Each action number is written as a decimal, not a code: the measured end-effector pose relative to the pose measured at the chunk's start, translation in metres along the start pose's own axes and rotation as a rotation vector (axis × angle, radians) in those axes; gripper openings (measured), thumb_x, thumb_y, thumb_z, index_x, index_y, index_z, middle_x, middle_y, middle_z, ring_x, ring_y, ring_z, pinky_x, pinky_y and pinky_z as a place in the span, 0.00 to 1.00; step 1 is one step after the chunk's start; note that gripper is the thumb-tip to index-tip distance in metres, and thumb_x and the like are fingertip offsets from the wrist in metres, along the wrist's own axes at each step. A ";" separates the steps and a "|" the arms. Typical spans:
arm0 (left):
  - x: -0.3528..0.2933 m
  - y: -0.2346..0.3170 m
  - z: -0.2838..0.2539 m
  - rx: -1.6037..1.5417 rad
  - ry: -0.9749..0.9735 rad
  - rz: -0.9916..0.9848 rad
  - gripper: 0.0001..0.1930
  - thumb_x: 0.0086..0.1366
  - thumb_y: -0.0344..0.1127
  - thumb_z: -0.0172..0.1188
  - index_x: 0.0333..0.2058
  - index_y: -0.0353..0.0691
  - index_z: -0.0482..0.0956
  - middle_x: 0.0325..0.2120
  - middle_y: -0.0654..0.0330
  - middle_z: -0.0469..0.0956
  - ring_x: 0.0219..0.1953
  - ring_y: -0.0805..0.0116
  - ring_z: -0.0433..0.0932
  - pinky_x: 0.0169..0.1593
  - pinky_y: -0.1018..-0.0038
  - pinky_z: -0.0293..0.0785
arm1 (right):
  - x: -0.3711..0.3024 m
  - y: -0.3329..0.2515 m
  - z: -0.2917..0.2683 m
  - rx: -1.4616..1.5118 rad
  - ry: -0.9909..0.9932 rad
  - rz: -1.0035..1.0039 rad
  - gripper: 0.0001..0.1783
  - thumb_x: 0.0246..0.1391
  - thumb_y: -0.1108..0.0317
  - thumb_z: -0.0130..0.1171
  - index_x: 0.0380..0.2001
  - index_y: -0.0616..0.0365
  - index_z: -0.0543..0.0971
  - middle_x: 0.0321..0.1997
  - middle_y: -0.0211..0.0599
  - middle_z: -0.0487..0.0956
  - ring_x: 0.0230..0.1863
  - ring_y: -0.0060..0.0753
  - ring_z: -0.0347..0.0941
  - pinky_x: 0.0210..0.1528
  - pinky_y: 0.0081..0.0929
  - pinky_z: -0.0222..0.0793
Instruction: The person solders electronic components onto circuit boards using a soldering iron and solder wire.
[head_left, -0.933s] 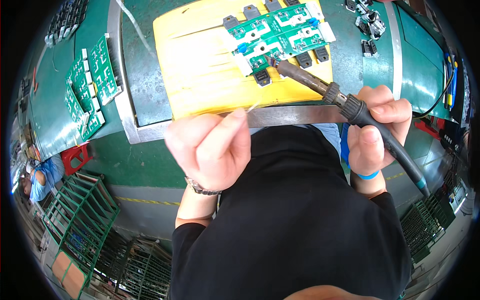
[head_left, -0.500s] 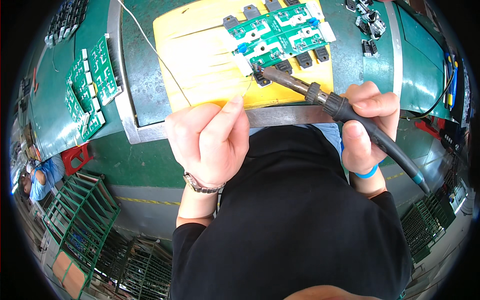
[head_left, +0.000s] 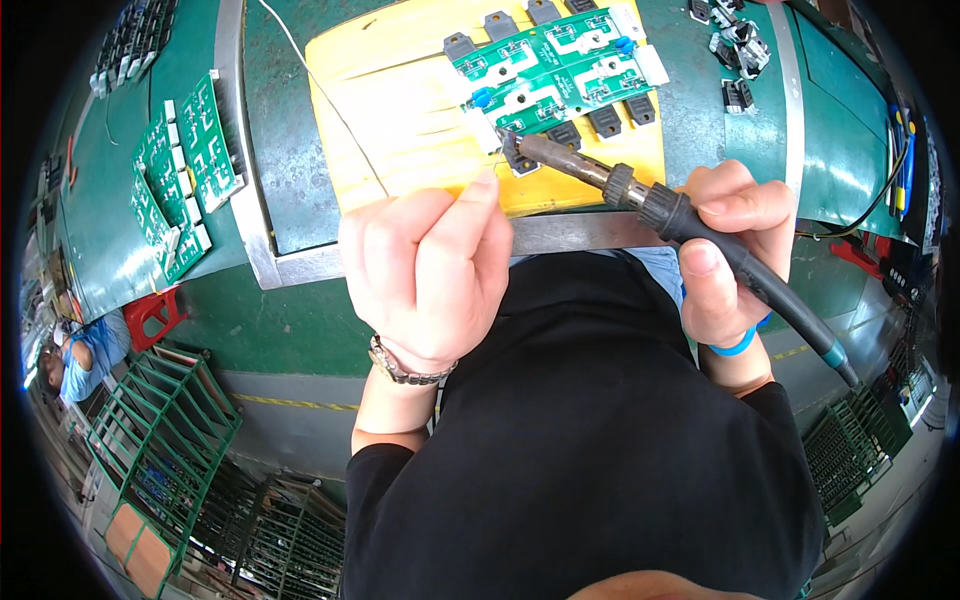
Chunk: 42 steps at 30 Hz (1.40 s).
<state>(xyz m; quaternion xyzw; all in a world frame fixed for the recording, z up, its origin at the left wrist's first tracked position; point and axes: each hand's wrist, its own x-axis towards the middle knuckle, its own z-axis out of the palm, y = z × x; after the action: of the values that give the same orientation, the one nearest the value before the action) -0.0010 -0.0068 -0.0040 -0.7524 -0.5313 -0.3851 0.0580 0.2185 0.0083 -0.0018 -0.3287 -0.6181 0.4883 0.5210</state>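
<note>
L hand pinching thin solder wire, R hand gripped round soldering iron, long axis diag., tip up-left nr PCB

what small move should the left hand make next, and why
Probably ease the thin wire toward the tip of the soldering iron: the left hand pinches it close by, while the right hand has that tip by the green circuit board.

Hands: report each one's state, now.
Left hand: closed, pinching thin wire.
Right hand: closed, holding soldering iron.
</note>
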 end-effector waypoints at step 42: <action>-0.004 -0.027 -0.005 -0.111 0.127 -0.112 0.11 0.53 0.18 0.62 0.35 0.35 0.77 0.28 0.58 0.74 0.20 0.72 0.69 0.19 0.79 0.64 | 0.029 -0.028 -0.075 -0.066 0.578 -0.245 0.10 0.63 0.69 0.46 0.43 0.63 0.70 0.23 0.31 0.61 0.21 0.19 0.51 0.25 0.23 0.49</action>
<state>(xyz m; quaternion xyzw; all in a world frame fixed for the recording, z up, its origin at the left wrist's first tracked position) -0.0269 -0.0008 -0.0120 -0.6979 -0.5454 -0.4633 0.0281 0.2870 0.0464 0.0322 -0.3935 -0.4951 0.2879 0.7191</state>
